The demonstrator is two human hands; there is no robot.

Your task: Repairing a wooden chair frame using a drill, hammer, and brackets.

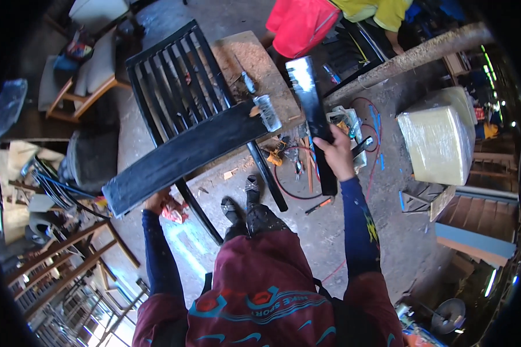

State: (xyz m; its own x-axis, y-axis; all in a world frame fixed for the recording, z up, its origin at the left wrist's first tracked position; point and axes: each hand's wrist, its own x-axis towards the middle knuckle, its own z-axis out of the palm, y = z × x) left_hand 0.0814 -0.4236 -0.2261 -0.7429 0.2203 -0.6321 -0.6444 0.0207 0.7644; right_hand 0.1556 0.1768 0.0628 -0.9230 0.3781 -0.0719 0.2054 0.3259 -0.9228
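Note:
My right hand (337, 151) grips a long flat black board (312, 107), its far end shining with reflected light. A wider black board (185, 153) lies slantwise across a black slatted chair frame (176, 75). Beneath this board's near left end is my left hand (154, 200), closed on a crumpled red-and-white rag (175, 210); the board hides part of its fingers. On the wide board's right end rests a clear, shiny plastic-looking piece (267, 113). The chair frame rests on a wooden worktable (252, 49), and two of its black legs (266, 176) stick out toward me.
A screwdriver-like tool (248, 81) lies on the worktable. Below its edge are a yellow drill (274, 156) and red hoses on the floor. Another person in red shorts (301, 26) is at the far side. Wrapped foam (437, 139) stands right, wooden chair frames (58, 260) left.

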